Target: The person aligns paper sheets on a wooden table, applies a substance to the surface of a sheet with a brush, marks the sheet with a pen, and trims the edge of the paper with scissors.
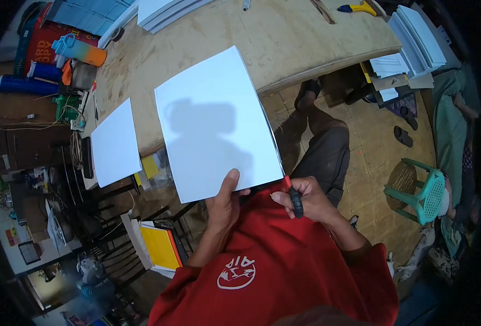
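Note:
A large white sheet (213,157), perhaps a thin stack, is tilted in front of me, with a shadow across its face. My left hand (223,204) grips its near edge, thumb on top and most of the fingers hidden underneath. At the sheet's near right corner, my right hand (312,202) is closed around a slim tool with a red and black handle (296,202). The tool's red end meets the corner of the sheet. Its working tip is hidden, so its exact kind does not show.
The worn wooden table (305,49) lies ahead, with another white sheet (115,146) at its left. Far left stands a blue-orange bottle (80,50); a yellow-handled brush (360,8) lies far right. White stacks (417,41), a green stool (422,195) and a yellow pad (161,250) are around me.

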Demonstrator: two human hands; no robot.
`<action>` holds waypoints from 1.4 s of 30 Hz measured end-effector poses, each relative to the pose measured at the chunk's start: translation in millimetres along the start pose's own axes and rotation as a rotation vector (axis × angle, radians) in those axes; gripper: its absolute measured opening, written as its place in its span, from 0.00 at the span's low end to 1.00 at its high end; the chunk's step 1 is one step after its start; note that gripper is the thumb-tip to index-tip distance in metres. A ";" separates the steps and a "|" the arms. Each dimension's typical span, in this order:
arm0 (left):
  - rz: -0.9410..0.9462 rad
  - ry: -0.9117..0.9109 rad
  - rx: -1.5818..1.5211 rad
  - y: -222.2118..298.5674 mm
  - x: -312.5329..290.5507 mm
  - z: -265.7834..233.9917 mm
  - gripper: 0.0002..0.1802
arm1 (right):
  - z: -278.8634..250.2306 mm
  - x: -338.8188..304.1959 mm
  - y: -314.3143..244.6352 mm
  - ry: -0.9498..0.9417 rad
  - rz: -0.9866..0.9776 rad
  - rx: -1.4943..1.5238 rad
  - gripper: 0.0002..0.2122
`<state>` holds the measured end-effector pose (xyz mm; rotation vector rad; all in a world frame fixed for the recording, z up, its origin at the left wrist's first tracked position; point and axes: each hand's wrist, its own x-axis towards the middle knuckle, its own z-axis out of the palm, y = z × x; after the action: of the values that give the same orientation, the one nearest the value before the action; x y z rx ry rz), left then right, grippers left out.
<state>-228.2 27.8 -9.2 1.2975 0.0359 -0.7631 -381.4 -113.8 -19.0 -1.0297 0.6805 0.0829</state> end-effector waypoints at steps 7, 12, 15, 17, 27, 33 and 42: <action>-0.048 0.017 -0.027 7.4 -3.3 3.9 0.22 | -6.7 -12.2 7.1 -0.058 -0.013 0.171 0.13; -0.021 -0.026 -0.055 11.2 -5.2 6.7 0.21 | -29.6 -46.9 5.7 -0.139 0.021 0.233 0.13; -0.017 -0.016 -0.067 13.1 -5.8 9.5 0.20 | -29.3 -55.9 0.7 -0.179 0.045 0.177 0.13; -0.043 -0.009 -0.074 12.6 -6.6 9.1 0.19 | -19.9 -53.4 -3.8 -0.164 0.076 0.173 0.12; -0.200 -0.058 -0.014 19.4 -52.9 -1.4 0.19 | -10.2 12.2 24.2 -0.078 -0.131 0.230 0.04; -0.219 -0.064 0.006 22.7 -59.5 3.4 0.19 | -5.2 8.9 24.3 -0.050 -0.154 0.221 0.05; -0.232 -0.056 0.022 19.5 -59.1 1.7 0.18 | -3.5 1.6 22.4 -0.027 -0.108 0.146 0.03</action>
<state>-263.5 56.3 33.4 1.3059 0.1348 -0.9998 -390.2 -105.2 -38.1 -0.9214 0.5970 -0.0461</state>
